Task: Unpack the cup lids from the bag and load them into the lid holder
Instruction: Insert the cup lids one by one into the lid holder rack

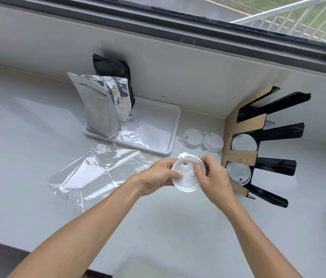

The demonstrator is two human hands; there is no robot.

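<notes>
— Both hands meet at the middle of the frame: the left hand (159,174) grips the near-left rim of a small stack of white cup lids (188,173), fingers curled under and thumb on top, while the right hand (214,177) pinches the right side, thumb pressed on the top lid.

— So the lids are held above the table (178,227), not in the holder?

— Yes, held just left of the lid holder (258,145), the cardboard-and-black rack at right centre. It looks as if the person is separating or squaring the stack.

— How far along is the job?

— Partway, I judge. Two slots of the holder already show white lids. Three loose lids (202,140) lie on the table between the white tray (158,125) and the holder. The clear plastic bag (98,173) lies flat and looks emptied at centre left. What remains is the held stack and the loose ones; the upper slots look vacant.

— Any room to move?

— The path right to the holder is short and unobstructed, though the black prongs stick out toward the right edge. The loose lids sit just behind the hands. Foil pouches (102,105) stand on the tray, well apart.
</notes>
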